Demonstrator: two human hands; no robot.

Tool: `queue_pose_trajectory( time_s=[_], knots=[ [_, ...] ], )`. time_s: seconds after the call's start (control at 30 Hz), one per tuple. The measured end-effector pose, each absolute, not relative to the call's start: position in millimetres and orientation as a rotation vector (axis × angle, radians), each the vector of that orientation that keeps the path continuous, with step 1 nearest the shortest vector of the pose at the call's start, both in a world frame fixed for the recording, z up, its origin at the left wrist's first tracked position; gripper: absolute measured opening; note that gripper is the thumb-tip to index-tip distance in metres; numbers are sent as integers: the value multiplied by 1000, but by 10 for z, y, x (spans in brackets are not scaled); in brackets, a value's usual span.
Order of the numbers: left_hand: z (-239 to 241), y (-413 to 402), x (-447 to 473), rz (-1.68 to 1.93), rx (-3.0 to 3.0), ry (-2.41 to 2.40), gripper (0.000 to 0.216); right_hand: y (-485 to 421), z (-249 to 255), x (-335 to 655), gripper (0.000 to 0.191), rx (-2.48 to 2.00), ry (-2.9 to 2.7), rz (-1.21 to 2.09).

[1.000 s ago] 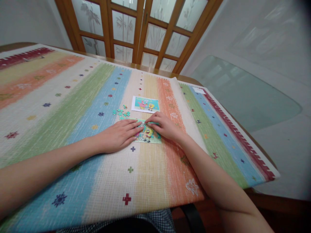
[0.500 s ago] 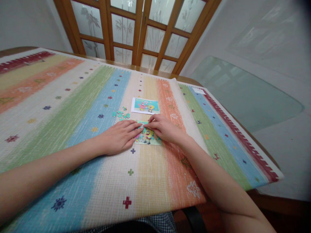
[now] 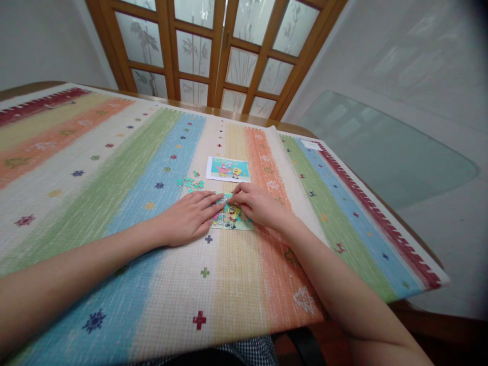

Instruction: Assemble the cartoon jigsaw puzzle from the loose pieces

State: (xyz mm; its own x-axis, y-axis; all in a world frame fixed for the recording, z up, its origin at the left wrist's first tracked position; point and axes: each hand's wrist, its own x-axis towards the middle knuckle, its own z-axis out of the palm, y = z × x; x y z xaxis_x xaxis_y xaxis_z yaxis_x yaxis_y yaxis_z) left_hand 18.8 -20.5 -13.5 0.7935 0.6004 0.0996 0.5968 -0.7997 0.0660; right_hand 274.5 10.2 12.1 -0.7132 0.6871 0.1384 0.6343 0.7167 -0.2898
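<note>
Closest to me, the striped cloth [image 3: 236, 284] lay bare up to the puzzle [image 3: 233, 217], which sat flat on it between my hands. My left hand [image 3: 188, 217] covered the puzzle's left part, palm down, fingers nearly straight and only slightly parted. My right hand [image 3: 257, 203] came over its upper right, thumb and fingertips bunched close together near the far edge; I cannot tell whether they pinched a piece.

The trouble I saw coming was sideways force: had my left fingers slid or pushed unevenly, the joined pieces could have skewed or popped up. The soft cloth might have rucked underneath too, and a piece pressed in askew could have bent its tab.

What showed of the puzzle looked bright: a yellow square figure on teal, pink at its left, a pale green strip along the near edge. Much of the rest was under my hands.

Just beyond the puzzle, to the left, lay loose teal pieces [image 3: 189, 182]; farther off, the picture card [image 3: 230, 169], white-edged; farthest, the wood-framed doors [image 3: 218, 56].
</note>
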Motion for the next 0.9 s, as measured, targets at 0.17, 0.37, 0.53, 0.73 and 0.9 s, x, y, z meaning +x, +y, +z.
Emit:
queue_pose_trajectory(
  time_s=[0.17,0.37,0.53,0.73,0.9],
  knots=[
    [-157,-223,180,277,2906,1000,49,106,95,2756,27,-1048,-2610,374],
    [-96,-157,128,484,2807,1033,40,131,54,2818,26,-1027,-2589,463],
    [-31,111,-142,703,2714,1291,28,105,59,2806,26,-1037,-2585,434],
    [-53,414,-552,674,2610,1512,29,104,67,2820,22,-1043,-2537,496],
    [-117,538,-731,497,2622,1448,38,128,38,2855,21,-1029,-2513,550]
  ],
)
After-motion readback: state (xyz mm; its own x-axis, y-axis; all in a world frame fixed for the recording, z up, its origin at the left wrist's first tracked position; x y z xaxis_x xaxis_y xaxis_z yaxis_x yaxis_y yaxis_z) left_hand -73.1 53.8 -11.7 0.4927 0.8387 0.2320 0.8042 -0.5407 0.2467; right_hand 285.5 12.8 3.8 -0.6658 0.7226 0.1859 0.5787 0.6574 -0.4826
